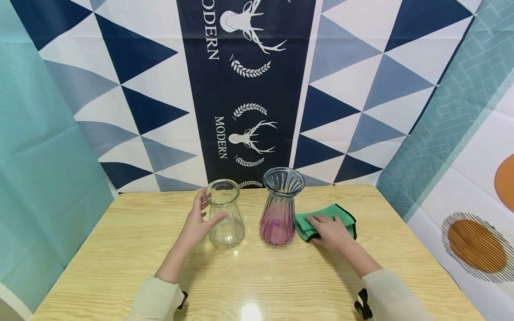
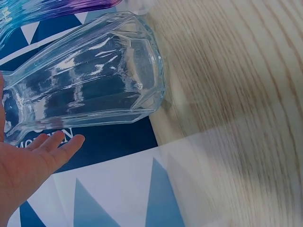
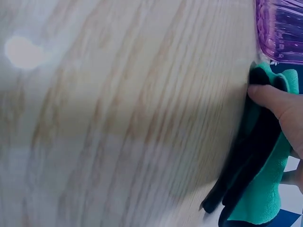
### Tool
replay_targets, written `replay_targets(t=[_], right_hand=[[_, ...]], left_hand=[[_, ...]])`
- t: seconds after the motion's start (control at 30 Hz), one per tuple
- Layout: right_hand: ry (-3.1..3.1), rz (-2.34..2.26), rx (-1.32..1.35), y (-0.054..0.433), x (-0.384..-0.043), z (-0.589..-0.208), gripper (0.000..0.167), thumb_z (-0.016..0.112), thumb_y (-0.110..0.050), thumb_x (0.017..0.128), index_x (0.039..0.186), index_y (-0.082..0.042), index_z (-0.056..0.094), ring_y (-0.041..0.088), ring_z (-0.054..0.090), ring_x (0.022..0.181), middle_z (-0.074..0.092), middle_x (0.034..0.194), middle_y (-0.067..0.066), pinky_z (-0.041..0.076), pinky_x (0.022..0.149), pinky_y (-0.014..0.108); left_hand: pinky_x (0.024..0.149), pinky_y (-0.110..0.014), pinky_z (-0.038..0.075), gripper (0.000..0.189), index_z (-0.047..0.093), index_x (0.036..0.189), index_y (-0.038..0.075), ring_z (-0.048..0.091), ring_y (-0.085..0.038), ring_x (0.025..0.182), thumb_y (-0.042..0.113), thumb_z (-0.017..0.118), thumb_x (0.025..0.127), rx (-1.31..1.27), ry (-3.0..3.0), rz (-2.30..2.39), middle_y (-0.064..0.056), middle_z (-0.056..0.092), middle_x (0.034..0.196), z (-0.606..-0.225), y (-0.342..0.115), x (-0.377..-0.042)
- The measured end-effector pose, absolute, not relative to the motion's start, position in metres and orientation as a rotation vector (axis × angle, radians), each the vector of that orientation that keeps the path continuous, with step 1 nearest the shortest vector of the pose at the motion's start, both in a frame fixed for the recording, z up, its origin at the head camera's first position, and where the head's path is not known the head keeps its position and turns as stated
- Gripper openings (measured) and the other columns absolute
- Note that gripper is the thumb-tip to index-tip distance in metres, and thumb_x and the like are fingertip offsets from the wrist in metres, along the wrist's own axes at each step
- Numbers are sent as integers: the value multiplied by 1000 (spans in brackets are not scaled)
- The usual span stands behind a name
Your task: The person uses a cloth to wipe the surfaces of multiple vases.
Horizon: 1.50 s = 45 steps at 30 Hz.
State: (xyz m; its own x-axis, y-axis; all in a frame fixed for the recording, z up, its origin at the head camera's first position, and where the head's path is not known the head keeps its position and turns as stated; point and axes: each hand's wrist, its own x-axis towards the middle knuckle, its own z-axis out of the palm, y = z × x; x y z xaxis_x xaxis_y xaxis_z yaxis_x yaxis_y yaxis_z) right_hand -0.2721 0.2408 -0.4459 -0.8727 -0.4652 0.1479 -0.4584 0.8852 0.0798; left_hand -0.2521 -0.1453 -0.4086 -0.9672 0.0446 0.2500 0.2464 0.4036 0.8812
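A clear glass vase (image 1: 226, 225) stands upright on the wooden table. My left hand (image 1: 201, 220) curves around its left side near the neck, thumb at the front and fingers behind. In the left wrist view the fingers (image 2: 66, 149) look fairly straight, with a small gap from the glass vase (image 2: 90, 80). On the right, my right hand (image 1: 331, 232) holds a folded green cloth (image 1: 335, 214) with black edging. The thumb lies on the near edge of the cloth (image 3: 258, 194) in the right wrist view; the other fingers are partly out of frame.
A ribbed glass vase (image 1: 278, 218), blue at the top and pink at the base, stands between the clear vase and the cloth. Behind the table (image 1: 249, 276) hangs a patterned backdrop (image 1: 249, 93). A teal sheet (image 1: 44, 156) borders the left side.
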Motion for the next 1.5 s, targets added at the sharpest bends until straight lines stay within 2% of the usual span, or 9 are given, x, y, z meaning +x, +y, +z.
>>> replay_targets(t=[0.17,0.33,0.53,0.7,0.83,1.1,1.23,1.33,1.5], right_hand=[[-2856,-129,706,239,-274,-449,69,78,-26,74,134,-10,49,37,56,112,59,123,17,39,92,67],[-2847,-54,666,241,-277,-451,64,75,-23,77,134,-10,49,36,57,111,60,122,16,42,88,62],[-2788,284,569,251,-278,-450,57,68,-27,84,134,-8,48,36,59,108,62,120,17,42,86,60],[-2725,578,471,259,-276,-444,60,66,-21,85,138,-5,41,41,59,106,57,125,24,46,85,57],[-2674,762,365,260,-272,-439,62,62,-19,86,140,-5,35,42,57,106,53,128,26,47,82,56],[-2432,921,260,254,-268,-433,58,71,-28,83,131,-5,45,40,59,102,59,117,22,49,79,55],[-2339,952,245,249,-262,-424,53,70,-26,84,126,-3,50,39,61,97,62,109,21,49,77,53],[-2297,963,248,245,-256,-416,48,68,-22,85,126,-3,50,36,61,96,63,108,20,49,77,47],[-2237,959,306,236,-243,-402,47,69,-15,84,126,-5,51,26,61,95,63,109,16,45,76,20]], left_hand=[[108,-54,33,100,6,150,14,39,-37,133,34,74,79,-260,-2461,-1605,-15,33,149,-409,-144,-253],[108,-54,33,100,7,150,12,39,-39,132,32,74,79,-267,-2445,-1602,-16,35,148,-409,-143,-255],[107,-53,35,102,4,151,19,36,-40,133,37,74,78,-234,-2462,-1601,-14,31,150,-404,-144,-255],[107,-54,35,104,2,151,21,33,-40,135,38,74,78,-253,-2461,-1602,-13,26,153,-402,-143,-255],[105,-56,35,105,3,151,21,34,-39,135,35,76,77,-281,-2430,-1623,-12,28,152,-401,-141,-255],[105,-58,35,103,5,150,21,36,-37,135,34,76,77,-274,-2432,-1644,-12,30,151,-399,-138,-256],[105,-57,34,102,5,151,20,36,-37,135,36,75,77,-270,-2439,-1645,-12,30,151,-398,-138,-255],[106,-57,34,102,6,151,20,35,-37,135,37,75,78,-266,-2444,-1653,-11,30,151,-397,-138,-255],[107,-57,33,99,5,151,20,35,-37,135,39,72,80,-260,-2452,-1658,-11,29,151,-396,-138,-255]])
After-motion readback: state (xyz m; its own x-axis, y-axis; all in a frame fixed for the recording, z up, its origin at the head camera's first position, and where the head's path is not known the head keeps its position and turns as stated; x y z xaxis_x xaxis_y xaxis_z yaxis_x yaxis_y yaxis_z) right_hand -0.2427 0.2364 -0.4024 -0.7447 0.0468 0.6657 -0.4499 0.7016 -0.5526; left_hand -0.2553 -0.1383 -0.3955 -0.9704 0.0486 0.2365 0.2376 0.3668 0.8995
